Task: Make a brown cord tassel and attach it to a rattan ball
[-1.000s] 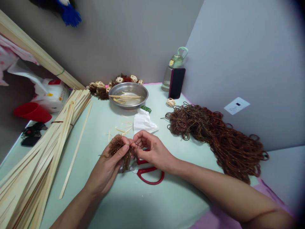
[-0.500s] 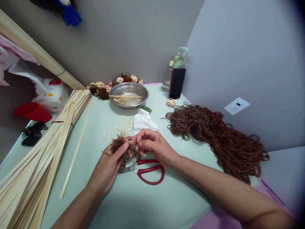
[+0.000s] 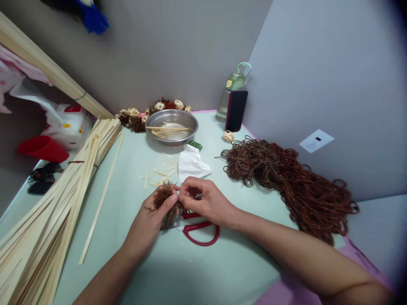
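Observation:
A small brown yarn tassel (image 3: 163, 195) with frayed ends is pinched between the thumb and fingers of my left hand (image 3: 149, 222). My right hand (image 3: 208, 202) is closed at the tassel's right side, thumb and forefinger pressed together on what look like its strands; the fingertips hide the exact hold. Under both hands lies a pair of scissors (image 3: 203, 234) with red handles, its blades mostly covered by the tassel. Just beyond my fingers are a crumpled white tissue (image 3: 192, 163) and thin straw-coloured scraps (image 3: 163, 176).
A steel bowl (image 3: 171, 137) holds water and strips. Bundled wooden strips (image 3: 63, 203) fill the left, with one loose strip (image 3: 101, 203) beside them. Brown yarn (image 3: 286, 182) lies right. A phone (image 3: 236, 111) leans on a bottle (image 3: 223, 101) near a woven ball (image 3: 228, 136).
The tassel and my left hand have shifted slightly right and nearer to me, covering the scissor blades more. My right hand has lowered a little, its fingers drawn closer together.

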Motion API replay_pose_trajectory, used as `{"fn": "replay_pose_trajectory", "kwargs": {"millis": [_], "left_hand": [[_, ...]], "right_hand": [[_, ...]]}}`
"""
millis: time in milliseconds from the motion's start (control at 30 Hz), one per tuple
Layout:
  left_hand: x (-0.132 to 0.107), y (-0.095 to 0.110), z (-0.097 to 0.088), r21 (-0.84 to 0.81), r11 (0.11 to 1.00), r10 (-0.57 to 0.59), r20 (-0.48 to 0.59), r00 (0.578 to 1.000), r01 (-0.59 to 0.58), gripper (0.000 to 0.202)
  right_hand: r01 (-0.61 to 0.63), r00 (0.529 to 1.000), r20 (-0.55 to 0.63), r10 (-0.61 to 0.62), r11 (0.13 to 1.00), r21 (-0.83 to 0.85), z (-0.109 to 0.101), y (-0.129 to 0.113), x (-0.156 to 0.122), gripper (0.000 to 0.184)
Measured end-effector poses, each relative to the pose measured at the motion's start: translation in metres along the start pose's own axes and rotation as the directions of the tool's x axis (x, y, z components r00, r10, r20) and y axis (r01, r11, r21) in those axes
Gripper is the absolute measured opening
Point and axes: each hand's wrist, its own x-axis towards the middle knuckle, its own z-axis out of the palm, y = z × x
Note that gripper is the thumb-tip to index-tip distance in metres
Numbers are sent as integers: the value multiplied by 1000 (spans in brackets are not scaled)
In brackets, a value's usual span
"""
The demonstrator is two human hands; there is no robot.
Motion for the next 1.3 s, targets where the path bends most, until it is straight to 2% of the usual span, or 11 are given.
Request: {"fn": "replay_pose_trajectory", "kwargs": {"millis": [100, 200, 300, 367, 433, 533, 600, 667, 767, 900, 1300], "left_hand": [[0, 1, 0, 57, 998, 12, 39, 999, -14, 19], [-2, 1, -1, 91, 996, -3, 106, 994, -7, 20], [-3, 1, -2, 47, 999, -30, 115, 993, 24, 20], [-3, 3, 0, -16, 997, -68, 87, 994, 70, 22], [-3, 5, 1, -70, 992, -104, 58, 993, 108, 25], [-4, 9, 3, -109, 986, -126, 35, 991, 129, 26], [-5, 10, 4, -125, 984, -126, 29, 992, 128, 25], [-6, 11, 3, -142, 982, -120, 29, 992, 123, 24], [-7, 12, 2, -160, 980, -116, 24, 993, 118, 23], [-6, 13, 0, -178, 978, -106, 25, 994, 108, 23], [-6, 18, 4, -253, 958, -151, -59, 987, 132, 29]], "right_hand": [[140, 977, -88, -192, 901, -411, -1, 0, -3, 12], [242, 931, -34, -365, 683, -689, -2, 4, -4, 13], [220, 916, 2, -401, 499, -838, -6, 8, -3, 12], [147, 935, -28, -355, 457, -878, -12, 9, 0, 10], [65, 956, -94, -279, 511, -857, -20, 7, 3, 7], [19, 978, -145, -147, 764, -645, -28, 1, 8, 5], [37, 994, -76, -73, 917, -397, -31, -4, 9, 12], [25, 999, 38, -19, 987, -161, -31, -7, 10, 21], [-102, 969, 230, 84, 993, 67, -29, -8, 11, 31], [-213, 924, 352, 152, 967, 142, -28, -2, 11, 33], [-55, 993, 103, 59, 998, -42, -27, -9, 8, 5]]}}
